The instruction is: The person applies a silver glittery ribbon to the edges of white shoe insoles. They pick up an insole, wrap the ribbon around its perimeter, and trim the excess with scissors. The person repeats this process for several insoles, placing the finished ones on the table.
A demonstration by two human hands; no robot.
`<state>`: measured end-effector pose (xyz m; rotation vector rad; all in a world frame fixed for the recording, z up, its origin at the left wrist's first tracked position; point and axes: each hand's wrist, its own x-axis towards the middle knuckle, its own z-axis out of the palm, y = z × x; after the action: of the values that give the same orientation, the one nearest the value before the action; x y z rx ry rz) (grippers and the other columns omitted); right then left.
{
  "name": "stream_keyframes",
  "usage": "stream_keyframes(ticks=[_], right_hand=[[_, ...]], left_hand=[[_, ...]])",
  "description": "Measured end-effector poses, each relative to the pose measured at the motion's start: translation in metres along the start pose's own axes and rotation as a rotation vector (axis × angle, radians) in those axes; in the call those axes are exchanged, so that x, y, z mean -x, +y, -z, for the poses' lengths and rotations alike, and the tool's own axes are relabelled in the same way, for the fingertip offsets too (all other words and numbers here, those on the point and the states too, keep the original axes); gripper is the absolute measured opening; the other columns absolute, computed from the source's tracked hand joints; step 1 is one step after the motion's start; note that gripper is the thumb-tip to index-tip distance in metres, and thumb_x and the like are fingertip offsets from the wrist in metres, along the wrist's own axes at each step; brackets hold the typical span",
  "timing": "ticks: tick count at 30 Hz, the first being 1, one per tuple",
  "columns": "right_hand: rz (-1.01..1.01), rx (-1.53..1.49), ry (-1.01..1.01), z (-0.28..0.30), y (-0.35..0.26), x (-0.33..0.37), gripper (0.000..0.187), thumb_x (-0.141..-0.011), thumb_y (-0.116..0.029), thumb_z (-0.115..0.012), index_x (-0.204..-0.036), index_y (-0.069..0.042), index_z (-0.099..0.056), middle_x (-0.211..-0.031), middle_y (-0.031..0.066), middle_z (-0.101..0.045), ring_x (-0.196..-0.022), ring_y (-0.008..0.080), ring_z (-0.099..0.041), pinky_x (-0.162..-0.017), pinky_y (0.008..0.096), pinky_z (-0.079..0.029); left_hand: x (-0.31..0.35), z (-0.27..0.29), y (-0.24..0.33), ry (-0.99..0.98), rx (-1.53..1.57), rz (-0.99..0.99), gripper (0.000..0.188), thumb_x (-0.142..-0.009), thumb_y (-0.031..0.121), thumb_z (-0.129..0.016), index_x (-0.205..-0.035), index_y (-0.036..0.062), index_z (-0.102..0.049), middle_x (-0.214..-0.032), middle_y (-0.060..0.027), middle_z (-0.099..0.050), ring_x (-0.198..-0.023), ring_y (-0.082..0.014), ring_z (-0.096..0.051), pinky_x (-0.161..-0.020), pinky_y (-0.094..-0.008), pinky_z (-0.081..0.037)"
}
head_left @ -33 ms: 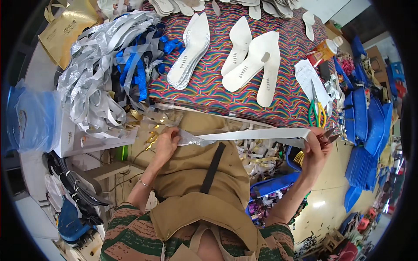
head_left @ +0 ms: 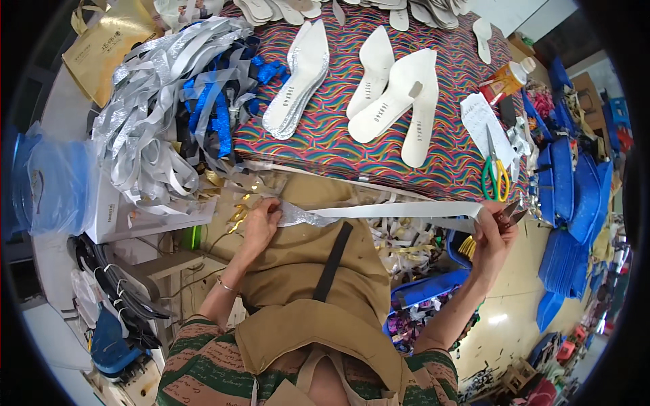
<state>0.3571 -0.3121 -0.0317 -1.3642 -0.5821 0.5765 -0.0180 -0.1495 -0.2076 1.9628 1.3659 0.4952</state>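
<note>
A white and silver glittery strip (head_left: pixel 399 210) is stretched across my lap, over a brown apron (head_left: pixel 318 260). Its left end, twisted to show the glitter side, is pinched by my left hand (head_left: pixel 261 223). The far end is gripped in my right hand (head_left: pixel 493 233), where the strip folds over the fingers. Dark pointed blades (head_left: pixel 512 215) jut out beyond that hand, spread apart; their handles are hidden in the palm. Ahead on the patterned tabletop (head_left: pixel 298 154) lie white shoe insoles (head_left: pixel 387 108) and a stack of glitter-edged insoles (head_left: pixel 298 88).
Silver strips (head_left: pixel 145 115) and blue glitter strips (head_left: pixel 217 115) are heaped at left. Scissors with green and yellow handles (head_left: pixel 497 176), a paper sheet (head_left: pixel 484 118) and a bottle (head_left: pixel 508 78) lie at right. Blue bins (head_left: pixel 430 287) of scraps stand below the table.
</note>
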Motion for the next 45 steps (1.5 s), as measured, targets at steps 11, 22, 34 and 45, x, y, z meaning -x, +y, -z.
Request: stream_keyframes(ticks=[11,22,34,45], right_hand=[[0.051,1.049,-0.144,0.027,0.061,0.017,0.018,-0.085,-0.005,-0.065,-0.102,-0.002,-0.065,-0.082,0.0101,-0.064,-0.073,0.0202,-0.062,-0.066,0.0310,-0.048],[0.275,0.908,-0.966,-0.223,0.186,0.052,0.017,-0.082,-0.018,-0.068,-0.089,-0.003,-0.067,-0.085,0.0144,-0.065,-0.076,0.0306,-0.065,-0.068,0.0398,-0.051],[-0.392,-0.028,-0.428,-0.125,0.076,0.006,0.012,-0.087,-0.010,-0.063,-0.098,-0.006,-0.058,-0.070,-0.0009,-0.060,-0.051,0.0043,-0.045,-0.045,0.0200,-0.031],[0.265,-0.268,0.132,0.118,-0.034,-0.045,0.013,-0.093,-0.013,-0.059,-0.102,-0.003,-0.056,-0.067,-0.0047,-0.039,-0.053,0.0023,-0.033,-0.045,0.0190,-0.026]], left_hand=[[0.011,0.006,-0.023,0.019,-0.040,-0.031,0.012,-0.079,0.007,-0.068,-0.089,0.0002,-0.066,-0.085,-0.0158,-0.066,-0.083,-0.0322,-0.063,-0.074,-0.0397,-0.048],[0.019,0.021,-0.024,-0.128,0.132,0.076,0.019,-0.073,0.016,-0.078,-0.082,0.0028,-0.069,-0.079,-0.0094,-0.065,-0.079,-0.0243,-0.058,-0.073,-0.0361,-0.045],[0.029,0.051,-0.060,-0.298,-0.008,0.069,0.014,-0.069,0.008,-0.074,-0.073,0.0004,-0.064,-0.070,-0.0149,-0.062,-0.067,-0.0284,-0.060,-0.064,-0.0385,-0.046],[0.028,0.043,-0.076,-0.357,-0.380,0.082,0.005,-0.072,0.008,-0.064,-0.074,0.0038,-0.065,-0.076,-0.0173,-0.066,-0.080,-0.0348,-0.064,-0.081,-0.0436,-0.044]])
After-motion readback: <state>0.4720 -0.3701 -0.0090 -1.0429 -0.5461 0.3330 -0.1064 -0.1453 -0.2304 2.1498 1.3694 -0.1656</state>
